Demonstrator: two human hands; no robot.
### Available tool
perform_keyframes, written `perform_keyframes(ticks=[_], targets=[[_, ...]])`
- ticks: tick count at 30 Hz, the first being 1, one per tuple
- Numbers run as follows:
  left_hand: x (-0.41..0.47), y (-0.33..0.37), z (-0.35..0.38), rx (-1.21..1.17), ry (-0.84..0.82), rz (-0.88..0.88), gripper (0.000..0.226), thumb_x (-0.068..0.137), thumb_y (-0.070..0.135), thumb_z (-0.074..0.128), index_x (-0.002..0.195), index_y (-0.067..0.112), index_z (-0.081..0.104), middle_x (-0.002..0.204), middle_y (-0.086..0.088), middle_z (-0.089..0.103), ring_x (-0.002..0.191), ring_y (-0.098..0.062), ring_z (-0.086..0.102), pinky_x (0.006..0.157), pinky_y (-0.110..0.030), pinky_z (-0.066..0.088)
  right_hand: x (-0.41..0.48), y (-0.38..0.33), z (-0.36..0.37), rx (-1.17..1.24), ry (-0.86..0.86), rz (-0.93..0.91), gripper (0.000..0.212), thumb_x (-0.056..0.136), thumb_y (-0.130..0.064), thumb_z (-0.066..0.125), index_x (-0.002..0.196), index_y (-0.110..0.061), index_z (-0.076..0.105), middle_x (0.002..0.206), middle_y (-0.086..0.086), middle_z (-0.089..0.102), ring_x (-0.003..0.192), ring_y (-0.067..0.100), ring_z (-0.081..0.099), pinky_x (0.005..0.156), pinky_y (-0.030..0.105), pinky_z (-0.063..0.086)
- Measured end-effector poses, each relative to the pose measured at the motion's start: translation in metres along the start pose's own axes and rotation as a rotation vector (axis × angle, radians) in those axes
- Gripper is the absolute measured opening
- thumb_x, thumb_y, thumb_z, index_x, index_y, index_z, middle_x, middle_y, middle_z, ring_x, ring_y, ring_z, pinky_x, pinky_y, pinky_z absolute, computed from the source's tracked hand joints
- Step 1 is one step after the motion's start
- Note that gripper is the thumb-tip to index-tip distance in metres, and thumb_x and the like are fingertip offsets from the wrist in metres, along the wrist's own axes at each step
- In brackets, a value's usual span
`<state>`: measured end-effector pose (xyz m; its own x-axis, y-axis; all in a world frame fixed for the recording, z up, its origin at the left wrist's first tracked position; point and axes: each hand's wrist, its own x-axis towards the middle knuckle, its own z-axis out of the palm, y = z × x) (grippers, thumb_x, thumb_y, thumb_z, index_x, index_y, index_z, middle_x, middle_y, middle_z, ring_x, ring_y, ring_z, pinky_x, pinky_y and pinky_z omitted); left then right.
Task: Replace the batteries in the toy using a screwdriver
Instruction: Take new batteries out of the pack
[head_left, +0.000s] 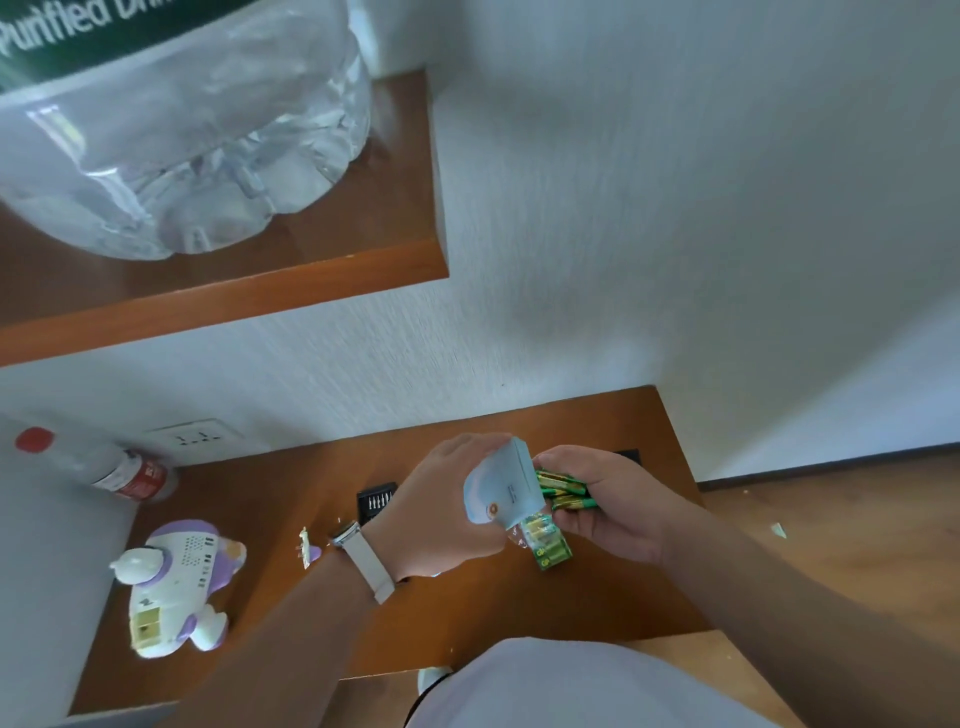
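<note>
The white and purple toy (179, 584) lies on its back at the left of the wooden desk (498, 618), its battery compartment open and showing a yellowish cavity. My left hand (441, 512) grips a light blue box (501, 488), tilted with its opening toward my right hand. My right hand (608, 506) holds several green batteries (563, 488) loose in its fingers. A shrink-wrapped pack of green batteries (548, 545) sticks out under the box. A black tray of screwdriver bits (376, 501) lies behind my left wrist. No screwdriver shows.
A small bottle with a red label (132, 478) lies by the wall socket (195, 436) at the back left. A large clear water jug (176, 130) stands on the upper wooden shelf. Scraps of white wrapper (307, 548) lie mid-desk. Wooden floor lies to the right.
</note>
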<state>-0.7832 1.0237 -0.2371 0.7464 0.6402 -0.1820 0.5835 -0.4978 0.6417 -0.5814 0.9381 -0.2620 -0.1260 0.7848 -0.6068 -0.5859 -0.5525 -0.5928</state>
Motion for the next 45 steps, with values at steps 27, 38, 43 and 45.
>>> perform_keyframes(ticks=[27,38,43,45], targets=[[0.002,-0.009,0.008,0.350,-0.066,0.152,0.079,0.070,0.039,0.066,0.144,0.044,0.038,0.134,0.017,0.047,0.118,-0.010,0.036,0.098,-0.034,0.047,0.016,0.011,-0.005,-0.444,0.024,-0.045,0.019,0.095,-0.015,0.060,0.108,-0.003,0.065,0.095,0.011,0.076,0.065,0.012,0.064,0.059,0.022,0.053],[0.000,-0.010,0.007,0.324,-0.084,0.159,0.080,0.072,0.037,0.068,0.142,0.054,0.033,0.136,0.020,0.040,0.122,-0.007,0.031,0.098,-0.028,0.046,0.014,0.009,-0.010,-0.444,-0.017,-0.057,0.017,0.093,-0.025,0.066,0.101,-0.010,0.070,0.096,0.008,0.076,0.075,0.017,0.064,0.067,0.025,0.055],[0.001,-0.007,0.001,0.363,-0.114,0.177,0.079,0.073,0.037,0.068,0.145,0.051,0.037,0.137,0.018,0.042,0.123,-0.008,0.032,0.100,-0.029,0.044,0.015,0.006,-0.013,-0.419,-0.051,-0.039,0.016,0.091,-0.024,0.070,0.101,-0.011,0.070,0.098,0.011,0.075,0.075,0.016,0.066,0.070,0.027,0.056],[0.001,-0.005,0.001,0.365,-0.115,0.195,0.078,0.072,0.037,0.069,0.143,0.050,0.040,0.135,0.018,0.044,0.121,-0.009,0.034,0.096,-0.025,0.044,0.013,0.006,-0.014,-0.416,-0.073,-0.037,0.017,0.090,-0.024,0.071,0.102,-0.012,0.070,0.100,0.012,0.075,0.077,0.017,0.067,0.069,0.026,0.055]])
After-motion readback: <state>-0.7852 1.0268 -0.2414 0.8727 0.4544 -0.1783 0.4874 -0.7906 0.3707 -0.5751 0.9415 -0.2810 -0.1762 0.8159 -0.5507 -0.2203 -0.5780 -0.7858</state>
